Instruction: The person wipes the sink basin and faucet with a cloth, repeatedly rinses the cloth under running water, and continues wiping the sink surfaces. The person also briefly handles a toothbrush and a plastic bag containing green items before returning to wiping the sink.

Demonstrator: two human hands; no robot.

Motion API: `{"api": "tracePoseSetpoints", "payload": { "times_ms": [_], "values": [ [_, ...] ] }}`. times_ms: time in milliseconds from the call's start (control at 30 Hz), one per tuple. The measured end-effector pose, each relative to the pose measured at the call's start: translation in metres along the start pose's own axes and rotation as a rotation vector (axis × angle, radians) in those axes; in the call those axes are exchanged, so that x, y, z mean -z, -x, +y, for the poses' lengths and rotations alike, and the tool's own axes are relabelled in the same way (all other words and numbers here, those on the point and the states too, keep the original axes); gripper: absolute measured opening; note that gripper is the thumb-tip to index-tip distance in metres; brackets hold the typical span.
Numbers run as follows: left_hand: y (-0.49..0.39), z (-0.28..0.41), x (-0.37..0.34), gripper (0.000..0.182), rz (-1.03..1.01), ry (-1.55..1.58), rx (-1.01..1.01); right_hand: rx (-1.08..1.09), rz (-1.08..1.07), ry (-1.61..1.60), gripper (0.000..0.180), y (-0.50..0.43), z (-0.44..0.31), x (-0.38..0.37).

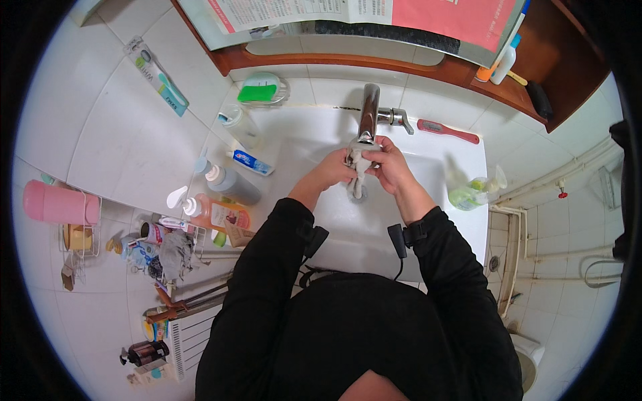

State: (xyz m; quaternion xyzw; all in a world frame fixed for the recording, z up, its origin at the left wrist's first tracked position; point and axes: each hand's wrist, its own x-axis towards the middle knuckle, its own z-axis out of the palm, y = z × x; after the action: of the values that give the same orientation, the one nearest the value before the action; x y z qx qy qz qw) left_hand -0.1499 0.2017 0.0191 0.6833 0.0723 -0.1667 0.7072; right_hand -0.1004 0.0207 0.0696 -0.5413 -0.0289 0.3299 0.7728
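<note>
Over a white washbasin (326, 215), both hands hold a crumpled light grey cloth (358, 165). My left hand (333, 170) grips its left side, and my right hand (390, 165) pinches it from the right with thumb and fingers. The cloth is right beneath the spout of a chrome faucet (369, 110), and its lower end hangs above the drain (357, 194). The faucet's lever points to the right. Whether water is running cannot be told. Part of the cloth is hidden by the fingers and the spout.
Left on the basin's ledge are a toothpaste tube (252, 163), a grey pump bottle (233, 185), an orange pump bottle (220, 210) and a green sponge on a soap dish (258, 93). To the right lie a red brush (448, 131) and a green spray bottle (469, 194). A wood-framed mirror cabinet (331, 59) overhangs the back.
</note>
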Motion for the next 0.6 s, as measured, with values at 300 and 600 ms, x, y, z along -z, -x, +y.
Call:
{"api": "tracePoseSetpoints", "payload": {
  "times_ms": [300, 600],
  "values": [
    [0.009, -0.003, 0.001, 0.044, 0.091, 0.18, -0.053, 0.046, 0.191, 0.044, 0.008, -0.004, 0.002, 0.001],
    [0.03, 0.04, 0.008, 0.044, 0.162, 0.311, -0.021, 0.199, 0.223, 0.32, 0.011, -0.007, -0.004, 0.013]
  ]
}}
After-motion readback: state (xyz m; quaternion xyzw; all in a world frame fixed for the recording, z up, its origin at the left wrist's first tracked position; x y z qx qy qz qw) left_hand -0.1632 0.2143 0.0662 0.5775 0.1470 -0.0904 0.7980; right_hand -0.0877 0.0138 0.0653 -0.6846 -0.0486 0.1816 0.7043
